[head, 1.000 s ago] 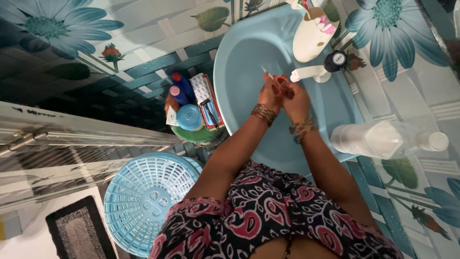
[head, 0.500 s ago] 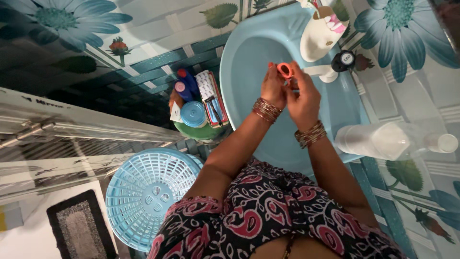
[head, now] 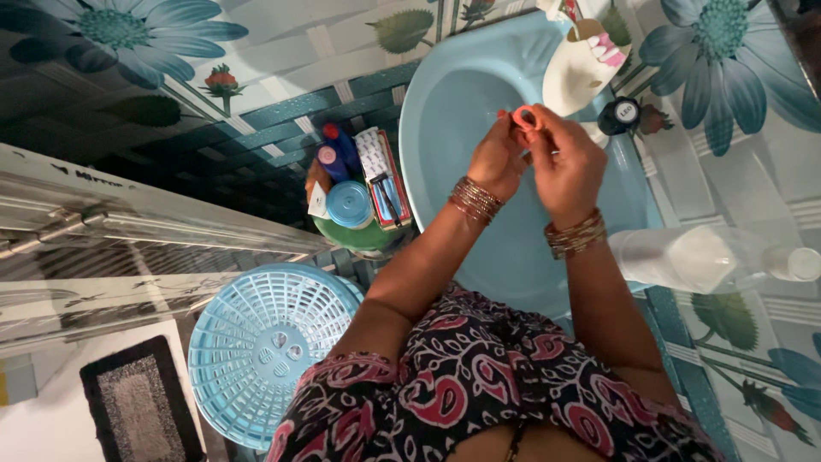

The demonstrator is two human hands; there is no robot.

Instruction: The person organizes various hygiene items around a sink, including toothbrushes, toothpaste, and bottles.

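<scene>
Above the light-blue basin (head: 445, 111), your left hand (head: 496, 158) and right hand (head: 564, 162) meet with fingertips pinched shut on a small orange ring-shaped object (head: 523, 117), a white tap (head: 590, 133) just beyond the grip and a green caddy of bottles (head: 355, 231) well to its left.

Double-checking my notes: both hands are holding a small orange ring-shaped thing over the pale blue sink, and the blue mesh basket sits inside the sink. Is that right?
Not quite. In the head view the blue mesh basket sits on the floor beside the sink, not inside it. The left hand and right hand do hold the small orange ring-shaped thing over the sink.
</scene>
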